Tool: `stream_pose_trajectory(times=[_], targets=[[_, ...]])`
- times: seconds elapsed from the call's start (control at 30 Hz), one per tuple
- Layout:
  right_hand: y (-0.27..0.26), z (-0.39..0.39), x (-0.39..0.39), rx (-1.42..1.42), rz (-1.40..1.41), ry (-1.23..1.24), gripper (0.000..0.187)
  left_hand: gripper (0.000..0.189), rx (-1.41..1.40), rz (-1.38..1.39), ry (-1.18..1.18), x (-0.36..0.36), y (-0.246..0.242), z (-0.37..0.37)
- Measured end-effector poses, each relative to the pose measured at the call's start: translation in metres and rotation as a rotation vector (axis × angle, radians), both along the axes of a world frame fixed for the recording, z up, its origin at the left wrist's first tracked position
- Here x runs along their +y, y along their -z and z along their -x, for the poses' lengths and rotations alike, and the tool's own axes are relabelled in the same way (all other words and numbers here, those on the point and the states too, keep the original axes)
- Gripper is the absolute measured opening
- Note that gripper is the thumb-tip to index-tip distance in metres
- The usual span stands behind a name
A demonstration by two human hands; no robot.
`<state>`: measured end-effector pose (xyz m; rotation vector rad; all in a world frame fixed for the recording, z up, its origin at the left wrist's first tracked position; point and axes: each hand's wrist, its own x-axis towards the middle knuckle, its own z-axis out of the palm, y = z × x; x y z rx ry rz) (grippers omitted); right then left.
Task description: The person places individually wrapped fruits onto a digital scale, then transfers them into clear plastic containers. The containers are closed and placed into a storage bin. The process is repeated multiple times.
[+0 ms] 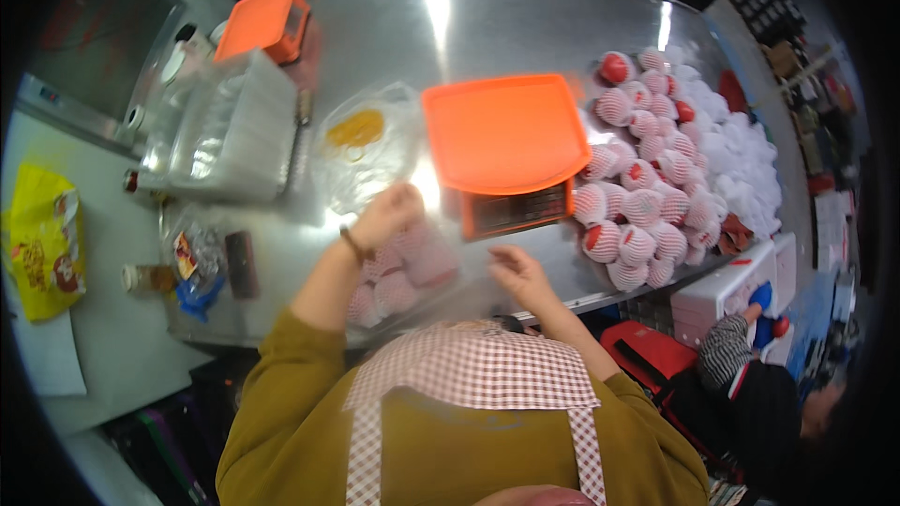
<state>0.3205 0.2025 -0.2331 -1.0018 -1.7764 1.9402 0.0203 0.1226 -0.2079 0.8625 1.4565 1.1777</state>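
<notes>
My left hand (394, 214), with a band at the wrist, is curled over the upper part of a clear bag of red fruit in foam nets (397, 288); whether its fingers grip the bag is blurred. To the right, my right hand (517, 274) hovers near the table's front edge, fingers apart, holding nothing. Just beyond it stands an orange digital scale with a bare flat pan (508, 133). Thin plastic bags (373, 169) lie behind my left hand, with yellow rubber bands (355, 128) on them. Many red fruits in foam nets (641, 207) are heaped right of the scale.
White foam nets (738, 161) are piled at the far right. Stacked clear plastic containers (235, 133), an orange box (260, 21), a phone (242, 265) and a jar (149, 278) are at the left. A co-worker (752, 393) reaches into a white foam box (724, 281) at the lower right.
</notes>
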Motion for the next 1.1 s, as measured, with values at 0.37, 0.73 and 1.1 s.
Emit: stream_pose_trajectory(times=[0.37, 0.73, 1.1], targets=[[-0.076, 0.008, -0.035, 0.168, -0.031, -0.253, 0.02, 0.015, -0.226, -0.158, -0.034, -0.058, -0.009, -0.105], [-0.064, 0.039, -0.071, 0.135, -0.582, -0.212, 0.048, 0.028, -0.053, 0.157, 0.464, -0.084, 0.006, -0.145], [0.05, 0.027, -0.037, -0.295, 0.039, 0.086, 0.066, 0.071, 1.05, 0.5, -0.24, -0.107, 0.01, 0.003]])
